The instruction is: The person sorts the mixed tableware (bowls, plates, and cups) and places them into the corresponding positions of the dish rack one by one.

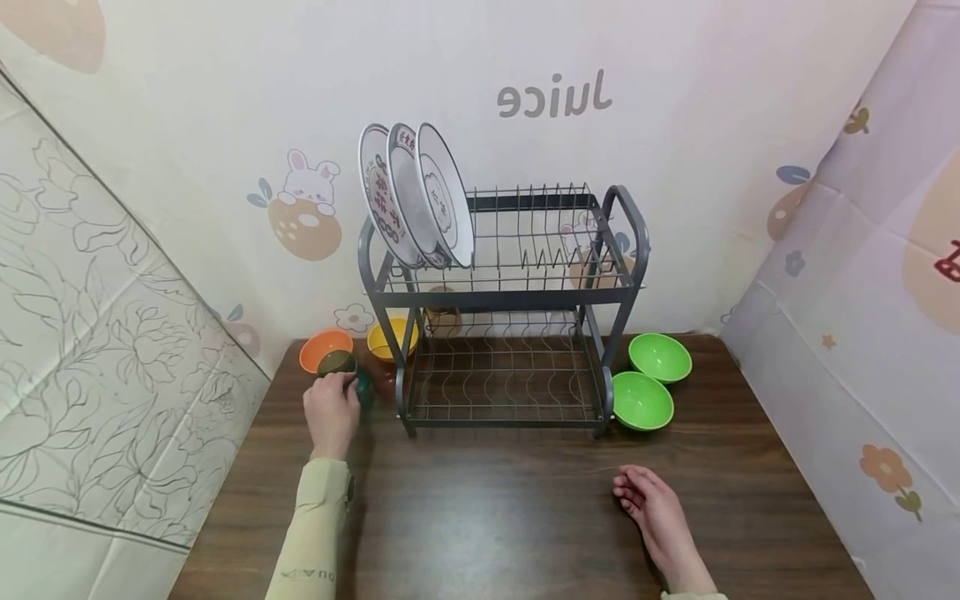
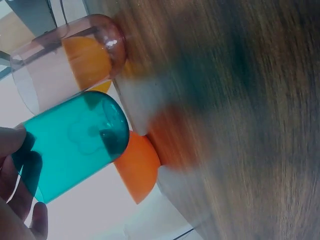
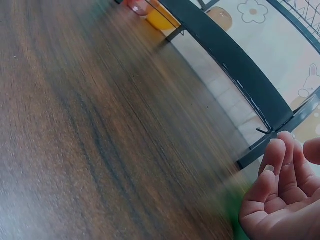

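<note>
By the rim, my left hand (image 1: 332,414) holds a see-through teal cup (image 2: 75,145) between thumb and fingers. The cup is upright; whether its base touches the table I cannot tell. Just behind it is an orange bowl (image 1: 324,348), and beside it a clear pinkish cup (image 2: 102,47) stands in front of a yellow bowl (image 1: 392,337). My right hand (image 1: 654,510) holds nothing, its fingers loosely curled near the table, in front of two green bowls (image 1: 642,402).
A dark two-tier dish rack (image 1: 502,297) stands at the back centre. Three patterned white plates (image 1: 442,196) lean in its upper tier, at the left. An amber cup (image 1: 442,321) shows behind the rack's left side. Brown wooden tabletop (image 1: 480,517) stretches between the hands.
</note>
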Demonstrator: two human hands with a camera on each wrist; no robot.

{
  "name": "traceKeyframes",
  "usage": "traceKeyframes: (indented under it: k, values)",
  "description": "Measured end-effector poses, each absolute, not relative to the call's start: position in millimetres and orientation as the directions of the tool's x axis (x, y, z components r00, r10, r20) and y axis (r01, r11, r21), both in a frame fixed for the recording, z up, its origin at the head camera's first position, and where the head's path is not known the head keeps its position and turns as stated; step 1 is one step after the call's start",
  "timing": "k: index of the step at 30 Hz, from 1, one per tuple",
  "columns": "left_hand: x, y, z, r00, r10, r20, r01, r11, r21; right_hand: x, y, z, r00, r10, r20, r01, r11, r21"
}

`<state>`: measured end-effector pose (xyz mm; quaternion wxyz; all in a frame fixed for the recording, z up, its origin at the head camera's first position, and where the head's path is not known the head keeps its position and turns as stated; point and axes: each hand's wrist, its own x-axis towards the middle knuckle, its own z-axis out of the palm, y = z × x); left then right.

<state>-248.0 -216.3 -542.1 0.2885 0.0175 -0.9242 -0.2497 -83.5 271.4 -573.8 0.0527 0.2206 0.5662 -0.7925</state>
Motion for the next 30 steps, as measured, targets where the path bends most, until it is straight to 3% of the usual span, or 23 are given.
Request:
traceKeyframes:
  k: [7, 30]
  values:
    - [-231.9, -214.8, -537.3, -0.759, -0.150, 0.633, 0.188, 0.882, 0.433, -83.5, 265.7, -576.5, -0.909, 0.161, -0.385, 0.314, -0.344, -0.885]
    - [-202.8, -186.2, -517.0, -0.692, -0.024, 0.722, 0.358, 0.857, 0.371, -85.1, 257.6, -574.3, -0.890, 0.164, -0.426, 0.352, -0.350, -0.868]
